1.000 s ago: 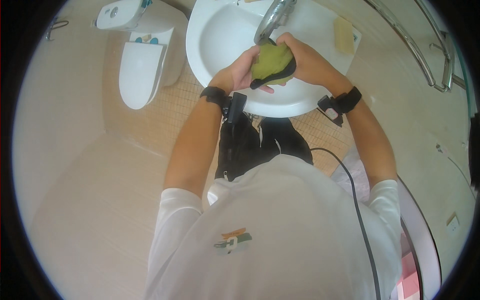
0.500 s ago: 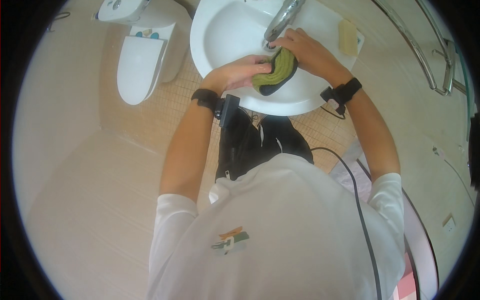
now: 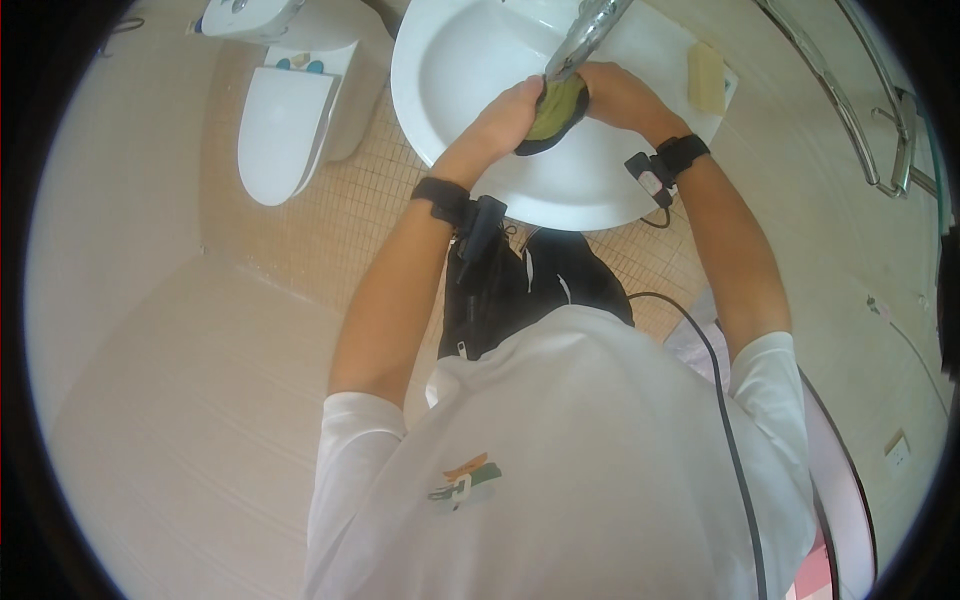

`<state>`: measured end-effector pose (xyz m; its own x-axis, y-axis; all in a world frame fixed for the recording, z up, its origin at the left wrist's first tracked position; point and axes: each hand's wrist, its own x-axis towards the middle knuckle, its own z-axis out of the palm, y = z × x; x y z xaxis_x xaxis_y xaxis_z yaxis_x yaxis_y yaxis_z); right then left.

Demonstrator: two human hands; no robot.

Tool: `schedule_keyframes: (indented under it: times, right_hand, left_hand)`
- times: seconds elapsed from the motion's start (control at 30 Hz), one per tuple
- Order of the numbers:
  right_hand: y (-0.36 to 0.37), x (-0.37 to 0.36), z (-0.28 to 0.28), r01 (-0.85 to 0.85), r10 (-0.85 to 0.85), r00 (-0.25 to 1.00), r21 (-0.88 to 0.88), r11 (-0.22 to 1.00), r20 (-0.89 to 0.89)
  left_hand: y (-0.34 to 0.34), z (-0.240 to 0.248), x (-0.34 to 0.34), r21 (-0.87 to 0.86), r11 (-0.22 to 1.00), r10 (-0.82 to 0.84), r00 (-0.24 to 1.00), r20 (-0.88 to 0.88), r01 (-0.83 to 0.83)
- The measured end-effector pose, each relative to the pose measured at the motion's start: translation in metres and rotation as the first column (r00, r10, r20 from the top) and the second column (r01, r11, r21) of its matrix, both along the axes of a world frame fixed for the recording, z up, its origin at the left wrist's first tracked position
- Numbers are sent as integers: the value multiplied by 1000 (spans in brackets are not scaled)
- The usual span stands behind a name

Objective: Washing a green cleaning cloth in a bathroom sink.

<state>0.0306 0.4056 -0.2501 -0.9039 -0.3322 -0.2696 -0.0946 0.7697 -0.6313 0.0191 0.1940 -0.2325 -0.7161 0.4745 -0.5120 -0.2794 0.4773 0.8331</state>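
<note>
Over the white washbasin (image 3: pixel 560 195), both hands hold a folded green cloth (image 3: pixel 560 108) with a dark edge under the end of the chrome faucet (image 3: pixel 587 38). On its left side my left hand (image 3: pixel 510 118) is closed round the cloth. My right hand (image 3: pixel 622 97) grips it from the right, its fingertips partly hidden behind the cloth and faucet. Whether water is running I cannot make out.
A pale yellow block (image 3: pixel 706 78) lies on the basin's right ledge. Chrome rails (image 3: pixel 835 90) run along the right wall. To the left stands a white toilet (image 3: pixel 285 135) with its lid down. A black cable (image 3: pixel 715 370) hangs along my right side.
Both hands have moved away from me and slightly up with the cloth, bringing it under the faucet's end. My left hand now wraps it more closely, and less of the green shows.
</note>
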Motion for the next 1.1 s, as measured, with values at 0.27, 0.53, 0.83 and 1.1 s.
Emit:
schedule_keyframes:
  times: [0.27,0.53,0.83,1.1]
  right_hand:
    - [-13,16,26,257,-238,966,-260,931,104]
    - [-6,35,51,109,-126,972,-95,989,-200]
    - [-20,34,84,-125,221,776,200,972,-590]
    - [0,34,70,63,63,827,204,977,-559]
  left_hand:
    - [-24,-15,-18,-10,974,228,969,98,-228]
    - [-38,-26,-34,59,889,428,869,247,-455]
    - [-14,-37,-21,383,921,-70,940,334,-68]
    - [3,-17,-12,329,941,-97,861,500,-85]
